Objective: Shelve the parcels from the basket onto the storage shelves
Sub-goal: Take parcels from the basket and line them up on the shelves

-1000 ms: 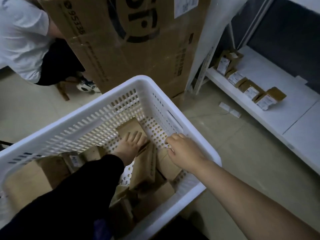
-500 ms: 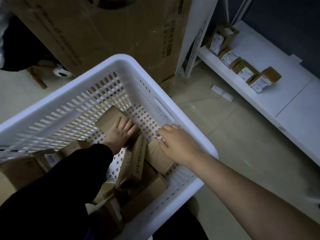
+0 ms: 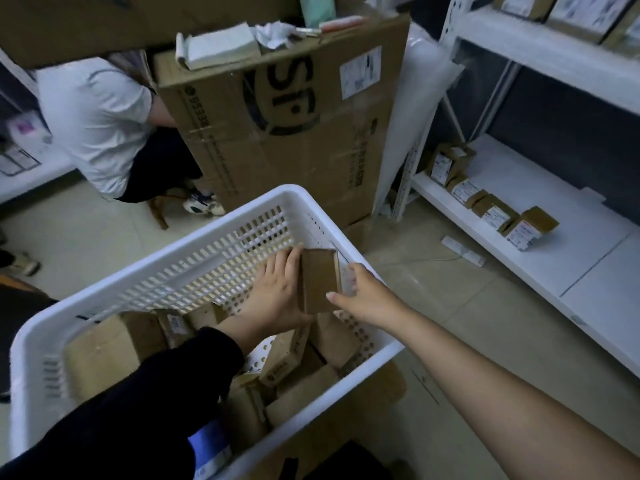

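A white perforated basket (image 3: 221, 233) fills the lower left and holds several brown cardboard parcels. I hold one small brown parcel (image 3: 318, 280) above the basket's right side, near its far corner. My left hand (image 3: 277, 292) grips its left face. My right hand (image 3: 369, 295) clasps its right edge, thumb in front. Below them more parcels (image 3: 301, 393) lie jumbled in the basket. On the right stands a white storage shelf (image 3: 561, 271) with a row of small labelled parcels (image 3: 491, 211) on its lowest board.
A large taped carton (image 3: 294, 133) stands behind the basket. Left of it a person in a white shirt (image 3: 93, 126) sits on a stool. A white power strip (image 3: 464, 250) lies on the floor by the shelf. Upper shelf boards carry more boxes (image 3: 581, 12).
Both hands were down among the parcels in the basket. Now they have lifted one small brown parcel up to the basket's rim, and my view has tilted upward.
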